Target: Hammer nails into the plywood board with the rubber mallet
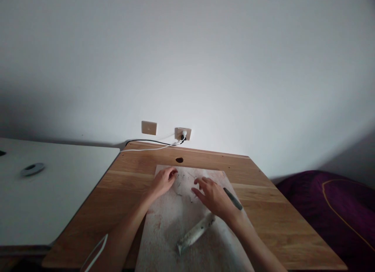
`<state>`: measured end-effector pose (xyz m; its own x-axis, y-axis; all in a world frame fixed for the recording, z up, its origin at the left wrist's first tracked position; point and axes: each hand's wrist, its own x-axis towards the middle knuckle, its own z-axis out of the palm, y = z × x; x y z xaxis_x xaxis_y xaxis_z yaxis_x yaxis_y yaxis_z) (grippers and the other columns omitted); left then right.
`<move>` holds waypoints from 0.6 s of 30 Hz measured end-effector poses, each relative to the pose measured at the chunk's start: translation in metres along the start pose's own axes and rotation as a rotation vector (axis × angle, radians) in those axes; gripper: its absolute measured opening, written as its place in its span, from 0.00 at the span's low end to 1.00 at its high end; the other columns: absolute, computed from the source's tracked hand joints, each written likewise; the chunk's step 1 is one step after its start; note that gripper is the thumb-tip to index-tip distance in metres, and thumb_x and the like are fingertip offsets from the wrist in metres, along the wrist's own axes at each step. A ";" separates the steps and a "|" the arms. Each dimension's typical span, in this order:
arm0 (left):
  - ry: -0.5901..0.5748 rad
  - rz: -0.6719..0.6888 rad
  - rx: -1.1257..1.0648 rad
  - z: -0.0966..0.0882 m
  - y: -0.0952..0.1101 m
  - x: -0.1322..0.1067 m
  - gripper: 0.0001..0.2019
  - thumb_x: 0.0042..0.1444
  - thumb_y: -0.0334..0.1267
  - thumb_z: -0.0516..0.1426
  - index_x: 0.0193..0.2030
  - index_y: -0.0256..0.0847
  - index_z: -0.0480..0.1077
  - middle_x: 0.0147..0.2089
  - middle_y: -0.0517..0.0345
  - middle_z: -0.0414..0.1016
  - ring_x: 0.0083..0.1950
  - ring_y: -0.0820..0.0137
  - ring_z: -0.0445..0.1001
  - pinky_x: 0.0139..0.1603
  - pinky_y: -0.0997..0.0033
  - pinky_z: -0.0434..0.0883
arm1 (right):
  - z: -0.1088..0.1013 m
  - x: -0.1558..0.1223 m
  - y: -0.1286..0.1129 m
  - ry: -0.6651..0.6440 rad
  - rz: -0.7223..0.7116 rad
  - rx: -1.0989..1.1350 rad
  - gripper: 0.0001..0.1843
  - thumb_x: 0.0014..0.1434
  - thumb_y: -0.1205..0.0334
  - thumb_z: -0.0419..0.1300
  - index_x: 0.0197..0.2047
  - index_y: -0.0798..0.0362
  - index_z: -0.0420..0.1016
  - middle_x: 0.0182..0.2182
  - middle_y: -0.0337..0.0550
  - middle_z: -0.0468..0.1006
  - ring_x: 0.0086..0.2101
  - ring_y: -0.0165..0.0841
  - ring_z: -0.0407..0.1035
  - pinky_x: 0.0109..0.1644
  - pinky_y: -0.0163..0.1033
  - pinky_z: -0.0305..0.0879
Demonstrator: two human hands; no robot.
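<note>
A pale, stained board [159, 229] lies on the wooden desk. Over its far left part is my left hand [164, 182], its fingers curled together; anything between them is too small to make out. My right hand [213, 194] hovers over the far right part, thumb and fingers apart, with nothing visible in it. Several small, thin pieces like nails [179, 184] are on the board between my hands. Nearer me, a whitish, worn utility knife [195, 233] lies slanted on the board. A dark grey-green, slim object [233, 199] shows beside my right wrist, its kind unclear.
The wooden desk [263, 217] stands against the wall, with a cable hole [179, 160] at the back. White and black cables run to a wall socket [188, 134]. A white table [58, 194] bearing a grey round object [33, 169] adjoins at left; a purple beanbag-like item [319, 201] is at right.
</note>
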<state>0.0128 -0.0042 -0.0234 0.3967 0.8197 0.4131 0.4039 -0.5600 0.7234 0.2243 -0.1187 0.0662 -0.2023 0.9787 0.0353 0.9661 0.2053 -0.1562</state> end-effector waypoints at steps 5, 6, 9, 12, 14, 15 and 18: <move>0.004 0.007 0.003 0.002 -0.004 0.001 0.09 0.66 0.38 0.54 0.41 0.41 0.75 0.37 0.55 0.81 0.39 0.66 0.78 0.42 0.69 0.70 | -0.005 0.033 0.016 -0.005 0.165 -0.089 0.16 0.75 0.57 0.50 0.52 0.53 0.76 0.46 0.51 0.84 0.45 0.39 0.79 0.46 0.37 0.67; 0.008 0.009 0.000 0.003 -0.005 0.001 0.09 0.66 0.38 0.54 0.41 0.41 0.75 0.37 0.55 0.81 0.39 0.66 0.78 0.42 0.70 0.70 | -0.003 0.040 0.017 -0.016 0.184 -0.107 0.17 0.75 0.56 0.50 0.51 0.55 0.76 0.47 0.54 0.84 0.46 0.41 0.80 0.46 0.38 0.68; 0.011 0.004 -0.001 0.004 -0.008 0.001 0.09 0.66 0.39 0.54 0.42 0.41 0.76 0.37 0.55 0.81 0.39 0.66 0.78 0.40 0.70 0.69 | 0.010 0.055 0.017 -0.075 0.208 -0.154 0.20 0.74 0.53 0.52 0.50 0.58 0.78 0.46 0.61 0.84 0.47 0.46 0.80 0.46 0.42 0.70; 0.009 -0.006 -0.002 0.004 -0.009 0.001 0.09 0.66 0.39 0.54 0.42 0.41 0.76 0.36 0.55 0.81 0.38 0.66 0.78 0.39 0.71 0.68 | 0.021 0.062 0.016 -0.129 0.200 -0.187 0.18 0.75 0.59 0.50 0.50 0.59 0.79 0.44 0.61 0.84 0.47 0.47 0.80 0.48 0.45 0.72; 0.012 -0.013 0.001 0.004 -0.008 0.001 0.09 0.66 0.39 0.55 0.42 0.41 0.76 0.36 0.55 0.81 0.38 0.66 0.78 0.39 0.71 0.68 | 0.026 0.065 0.016 -0.149 0.196 -0.203 0.16 0.75 0.62 0.51 0.53 0.58 0.78 0.46 0.58 0.83 0.47 0.44 0.79 0.50 0.47 0.73; 0.012 -0.013 0.003 0.004 -0.008 0.001 0.09 0.66 0.39 0.55 0.42 0.41 0.76 0.37 0.55 0.81 0.38 0.66 0.78 0.39 0.70 0.68 | 0.027 0.065 0.016 -0.158 0.195 -0.208 0.15 0.74 0.60 0.54 0.54 0.57 0.77 0.48 0.55 0.82 0.47 0.42 0.78 0.51 0.48 0.74; 0.008 -0.009 -0.001 0.003 -0.005 0.001 0.08 0.66 0.38 0.55 0.43 0.41 0.75 0.37 0.55 0.81 0.39 0.66 0.78 0.40 0.70 0.69 | 0.027 0.067 0.017 -0.172 0.180 -0.213 0.15 0.72 0.57 0.60 0.57 0.56 0.74 0.51 0.50 0.79 0.47 0.39 0.77 0.52 0.48 0.75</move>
<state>0.0135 -0.0013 -0.0284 0.3865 0.8258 0.4107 0.4065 -0.5523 0.7278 0.2226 -0.0498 0.0388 -0.0319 0.9891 -0.1440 0.9970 0.0418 0.0657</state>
